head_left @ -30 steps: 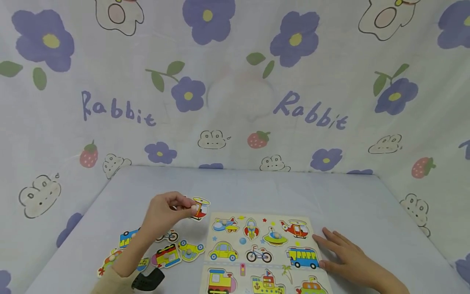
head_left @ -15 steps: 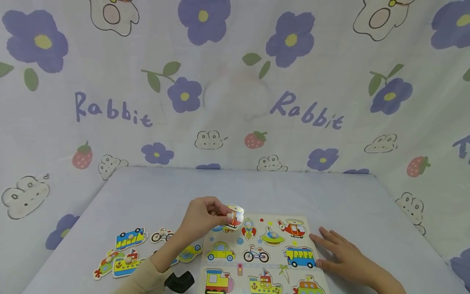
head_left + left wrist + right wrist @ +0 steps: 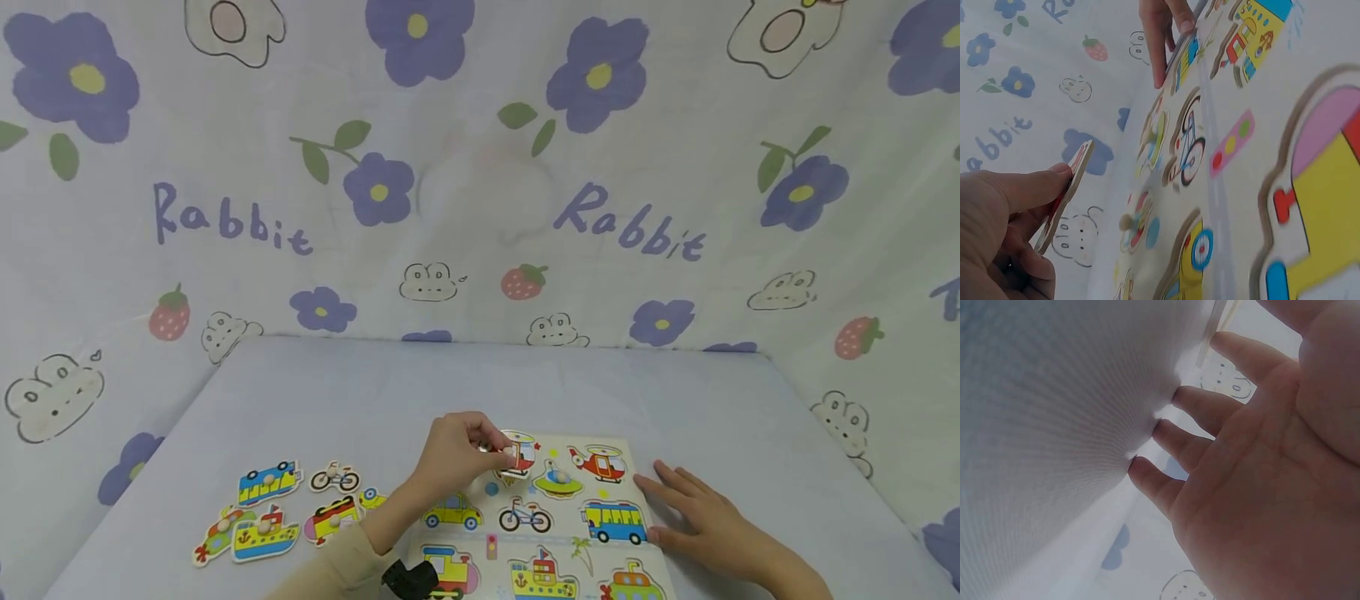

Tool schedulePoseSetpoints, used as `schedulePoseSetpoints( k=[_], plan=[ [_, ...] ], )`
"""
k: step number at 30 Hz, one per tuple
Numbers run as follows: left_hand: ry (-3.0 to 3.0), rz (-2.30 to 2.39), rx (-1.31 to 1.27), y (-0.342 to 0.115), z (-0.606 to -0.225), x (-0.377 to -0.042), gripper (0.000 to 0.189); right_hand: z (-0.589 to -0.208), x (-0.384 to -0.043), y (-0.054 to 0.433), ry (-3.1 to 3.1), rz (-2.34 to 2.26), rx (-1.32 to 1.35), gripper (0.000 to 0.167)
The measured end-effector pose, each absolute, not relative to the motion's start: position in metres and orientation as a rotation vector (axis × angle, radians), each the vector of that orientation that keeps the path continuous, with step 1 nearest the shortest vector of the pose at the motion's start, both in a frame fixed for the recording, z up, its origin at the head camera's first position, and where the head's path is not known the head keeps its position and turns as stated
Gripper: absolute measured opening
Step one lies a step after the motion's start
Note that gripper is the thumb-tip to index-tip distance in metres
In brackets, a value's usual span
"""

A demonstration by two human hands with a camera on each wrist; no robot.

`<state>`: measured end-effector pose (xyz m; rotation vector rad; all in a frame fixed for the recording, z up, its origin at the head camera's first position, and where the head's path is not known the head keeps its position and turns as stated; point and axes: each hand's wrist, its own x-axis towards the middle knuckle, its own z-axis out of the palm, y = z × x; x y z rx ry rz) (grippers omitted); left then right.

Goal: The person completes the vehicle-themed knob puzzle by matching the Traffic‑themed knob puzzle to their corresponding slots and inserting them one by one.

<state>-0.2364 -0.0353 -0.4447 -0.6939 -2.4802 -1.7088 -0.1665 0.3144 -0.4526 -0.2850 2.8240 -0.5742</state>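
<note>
My left hand (image 3: 459, 454) pinches a red helicopter puzzle piece (image 3: 522, 457) between thumb and fingers, above the upper part of the puzzle board (image 3: 570, 546). In the left wrist view the helicopter piece (image 3: 1066, 197) shows edge-on, apart from the board. A printed helicopter spot (image 3: 600, 463) lies at the board's upper right. The flying saucer piece (image 3: 558, 480), with its knob, sits in the board. My right hand (image 3: 701, 521) rests at the board's right edge, fingers spread; in the right wrist view its fingertips touch the cloth (image 3: 1085, 437).
Left of the board lie loose knobbed pieces: a bus (image 3: 268, 483), a bicycle (image 3: 335, 477), a ship (image 3: 264, 535), a submarine (image 3: 217, 537), a train (image 3: 330, 521) and a car (image 3: 371, 498) partly behind my left arm. A patterned curtain (image 3: 480, 167) stands behind the table.
My left hand has carried the helicopter piece rightward from beside the board's upper left corner to over the board. The right hand has stayed at the right edge.
</note>
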Motion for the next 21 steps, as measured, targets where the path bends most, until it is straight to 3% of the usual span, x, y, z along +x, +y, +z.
schedulePoseSetpoints(
  k=[8, 21],
  plan=[
    [-2.442, -1.736, -0.764, -0.011, -0.446, -0.238, 0.019, -0.454, -0.167, 0.314, 2.836, -0.559, -0.294, 0.080],
    [-2.491, -1.788, -0.668, 0.017, -0.453, -0.249, 0.019, -0.452, -0.166, 0.313, 2.833, -0.551, -0.292, 0.081]
  ],
)
